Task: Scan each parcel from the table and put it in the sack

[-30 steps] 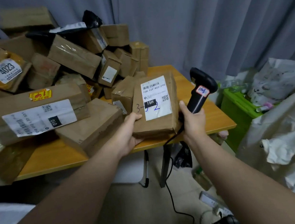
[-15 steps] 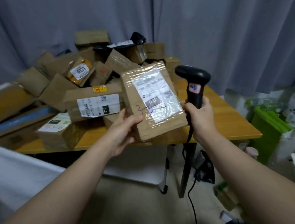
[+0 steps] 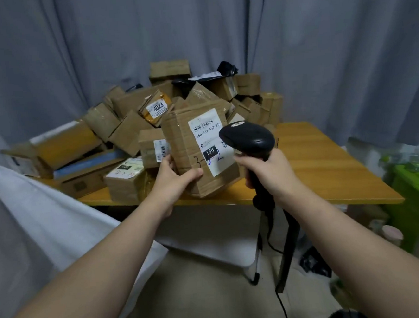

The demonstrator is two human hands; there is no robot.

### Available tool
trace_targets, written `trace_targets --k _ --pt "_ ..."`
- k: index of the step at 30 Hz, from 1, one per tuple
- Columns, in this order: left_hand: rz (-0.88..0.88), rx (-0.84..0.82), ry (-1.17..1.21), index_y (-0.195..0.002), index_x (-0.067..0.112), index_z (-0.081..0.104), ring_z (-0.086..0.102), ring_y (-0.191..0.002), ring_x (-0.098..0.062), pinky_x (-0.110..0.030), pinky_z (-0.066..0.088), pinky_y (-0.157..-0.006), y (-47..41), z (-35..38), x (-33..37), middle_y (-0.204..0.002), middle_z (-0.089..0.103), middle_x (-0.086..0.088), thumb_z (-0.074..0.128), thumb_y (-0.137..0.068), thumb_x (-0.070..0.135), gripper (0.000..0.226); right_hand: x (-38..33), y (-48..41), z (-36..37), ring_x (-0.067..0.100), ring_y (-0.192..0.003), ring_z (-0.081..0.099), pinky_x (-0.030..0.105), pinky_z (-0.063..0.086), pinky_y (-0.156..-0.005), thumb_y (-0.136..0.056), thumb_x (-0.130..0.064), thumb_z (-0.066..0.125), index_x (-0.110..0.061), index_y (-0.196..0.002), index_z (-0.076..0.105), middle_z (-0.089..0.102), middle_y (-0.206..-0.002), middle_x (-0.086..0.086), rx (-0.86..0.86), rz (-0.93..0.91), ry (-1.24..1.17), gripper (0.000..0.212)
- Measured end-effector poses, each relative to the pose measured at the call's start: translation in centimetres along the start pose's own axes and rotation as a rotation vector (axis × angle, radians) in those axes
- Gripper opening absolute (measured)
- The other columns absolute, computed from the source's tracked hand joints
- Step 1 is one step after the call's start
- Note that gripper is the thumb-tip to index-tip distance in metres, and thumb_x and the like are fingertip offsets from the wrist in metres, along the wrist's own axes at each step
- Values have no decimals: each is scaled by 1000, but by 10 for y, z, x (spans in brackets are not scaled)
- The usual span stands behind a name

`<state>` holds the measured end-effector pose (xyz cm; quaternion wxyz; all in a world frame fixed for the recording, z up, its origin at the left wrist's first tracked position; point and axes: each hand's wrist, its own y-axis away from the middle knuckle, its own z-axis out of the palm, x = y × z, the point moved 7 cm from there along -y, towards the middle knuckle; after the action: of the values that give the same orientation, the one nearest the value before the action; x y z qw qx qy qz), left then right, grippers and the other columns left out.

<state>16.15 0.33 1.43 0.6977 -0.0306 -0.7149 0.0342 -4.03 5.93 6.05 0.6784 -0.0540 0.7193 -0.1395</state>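
Observation:
My left hand [image 3: 174, 178] grips the lower left corner of a brown cardboard parcel [image 3: 185, 145], held upright above the table's front edge with its white label facing me. The label reads 15H, with "3-2" handwritten beside it. My right hand [image 3: 267, 172] grips the handle of a black barcode scanner [image 3: 248, 138], whose head sits right in front of the label's right edge and covers part of it. White sack fabric [image 3: 57, 216] lies at the lower left, beside the table.
A pile of several brown parcels [image 3: 131, 130] covers the left and back of the wooden table [image 3: 329, 169]. Grey curtains hang behind. A green bin [image 3: 417, 197] stands at the right. The scanner's black cable [image 3: 281, 301] runs down to the floor past the table legs.
The scanner has swung left and now points at the parcel's label. The parcel has tipped more upright in my left hand, and my view has shifted right and back.

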Motion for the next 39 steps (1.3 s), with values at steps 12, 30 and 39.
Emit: trace_targets --k 12,30,39 --pt "21 -17 -53 -148 20 24 50 -123 -18 -44 44 -105 2 -9 1 -136 51 2 78 -79 21 87 -13 12 8 17 -36 47 25 44 -44 -85 -12 66 -9 -58 56 50 -45 9 52 -45 210 29" --pt "3 -9 -58 -148 21 22 50 -125 -20 -46 44 -104 1 -8 -3 -138 51 0 78 -79 24 89 -9 20 9 19 -38 50 28 45 -47 -83 -14 65 -10 -59 57 49 -45 3 50 1 243 26" --pt "126 14 -101 -147 20 25 51 -121 -15 -31 46 -99 11 -9 11 -127 48 8 78 -79 19 86 -26 27 7 17 -38 53 25 46 -45 -85 -16 66 -11 -58 57 51 -42 1 36 -70 299 28"
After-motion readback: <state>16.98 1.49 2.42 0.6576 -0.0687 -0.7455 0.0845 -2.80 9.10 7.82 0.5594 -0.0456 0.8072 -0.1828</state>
